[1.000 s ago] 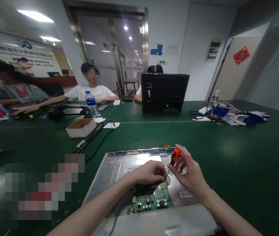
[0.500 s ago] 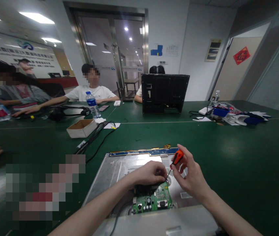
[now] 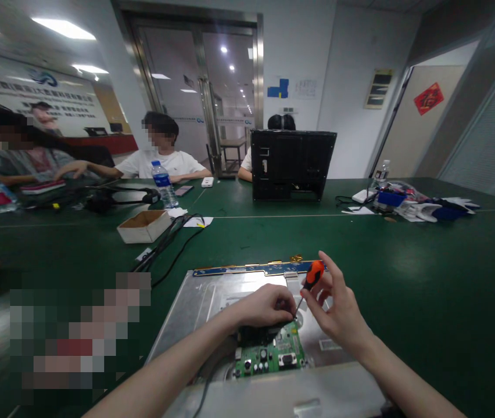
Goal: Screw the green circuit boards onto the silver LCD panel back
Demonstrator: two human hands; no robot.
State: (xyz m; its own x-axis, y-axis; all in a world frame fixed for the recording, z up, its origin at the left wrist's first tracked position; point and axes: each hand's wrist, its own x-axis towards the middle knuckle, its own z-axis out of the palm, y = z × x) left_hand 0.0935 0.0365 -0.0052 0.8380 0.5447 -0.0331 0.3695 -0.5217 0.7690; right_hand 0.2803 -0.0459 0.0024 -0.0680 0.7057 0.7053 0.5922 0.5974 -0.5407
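Observation:
My right hand [image 3: 341, 310] holds an orange and black screwdriver [image 3: 314, 275] between thumb and fingers, with the index finger raised beside the handle. The tool slants down and left, its tip at the upper right corner of a green circuit board [image 3: 269, 353]. Beside that tip, my left hand [image 3: 267, 305] is closed with curled, pinching fingers; what lies in them, if anything, is hidden. Part of the board sits under the left hand. Beneath both is a silver metal panel [image 3: 182, 325] with a narrow blue circuit strip [image 3: 247, 270] along its far edge.
An open cardboard box [image 3: 145, 229] and black cables [image 3: 173, 238] lie left of the panel. Across the green table stand a black monitor casing [image 3: 293, 165] and a water bottle [image 3: 164, 184]. Gloves and bags [image 3: 417, 203] are piled far right. Other people sit around the table.
The screwdriver handle has turned slightly, and my right index finger has lifted away from it. My left hand stays in place. A person across the table has raised an arm.

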